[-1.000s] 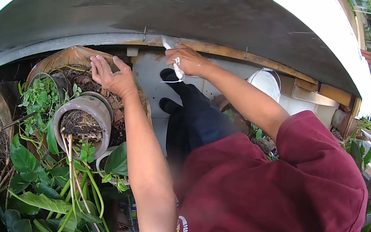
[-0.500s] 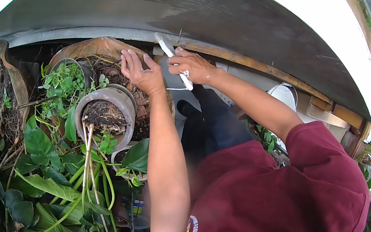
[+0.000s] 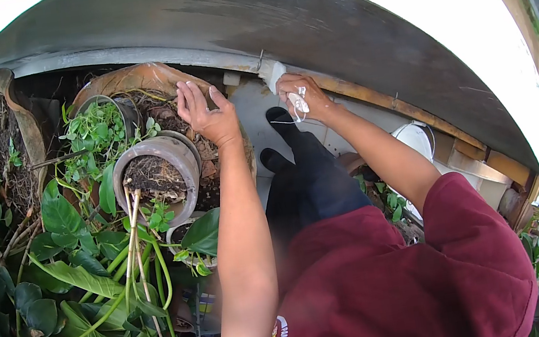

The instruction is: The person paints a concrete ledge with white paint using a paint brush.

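Observation:
My right hand (image 3: 304,95) is closed around a white paintbrush (image 3: 274,76), with white paint smeared over its knuckles. The brush head overlaps the edge strip under the dark panel (image 3: 303,17), close to a thin metal hook. A thin pale wire loop hangs below this hand. My left hand (image 3: 211,116) is raised with its fingers stretched out and holds nothing. It overlaps the rim of a large terracotta pot (image 3: 151,74) filled with soil and dry debris.
A grey pot (image 3: 186,163) with cut stems and a dark pot of small green leaves (image 3: 96,128) stand at left, above broad-leaved plants (image 3: 77,281). A wooden strip (image 3: 369,92) runs along the panel. A white bucket (image 3: 415,140) sits right of my legs.
My right hand has moved right and slightly down, turning so the brush head meets the panel's lower edge. The left hand stays almost in place.

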`<action>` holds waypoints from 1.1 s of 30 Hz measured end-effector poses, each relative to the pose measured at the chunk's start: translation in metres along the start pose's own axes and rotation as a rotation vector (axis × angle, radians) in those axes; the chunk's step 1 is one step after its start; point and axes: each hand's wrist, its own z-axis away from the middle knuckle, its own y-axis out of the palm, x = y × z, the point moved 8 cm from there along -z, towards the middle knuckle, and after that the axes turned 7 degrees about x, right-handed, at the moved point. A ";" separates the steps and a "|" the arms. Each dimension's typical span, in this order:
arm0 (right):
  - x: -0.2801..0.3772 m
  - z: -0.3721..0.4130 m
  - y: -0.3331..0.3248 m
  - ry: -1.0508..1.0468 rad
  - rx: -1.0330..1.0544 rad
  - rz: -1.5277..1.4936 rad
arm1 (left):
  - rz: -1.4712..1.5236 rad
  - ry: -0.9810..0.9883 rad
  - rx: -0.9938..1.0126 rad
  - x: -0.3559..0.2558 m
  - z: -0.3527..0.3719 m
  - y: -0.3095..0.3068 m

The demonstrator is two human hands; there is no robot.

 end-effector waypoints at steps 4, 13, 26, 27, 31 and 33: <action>0.042 0.018 -0.019 0.074 -0.022 0.056 | 0.004 0.000 0.003 -0.001 -0.001 -0.001; 0.046 -0.009 0.026 0.599 0.409 -0.122 | 0.022 -0.021 0.009 0.000 -0.002 -0.001; 0.016 -0.091 0.069 -0.280 -0.019 0.155 | 0.037 -0.014 -0.008 0.000 -0.001 -0.001; 0.011 -0.096 0.074 -0.292 -0.001 0.166 | 0.035 -0.014 -0.003 0.001 0.000 0.000; 0.000 -0.077 0.075 -0.095 0.100 0.230 | 0.039 -0.019 0.011 0.000 -0.001 -0.002; -0.007 -0.043 0.060 -0.012 0.099 0.223 | 0.041 -0.018 0.010 0.000 -0.001 -0.002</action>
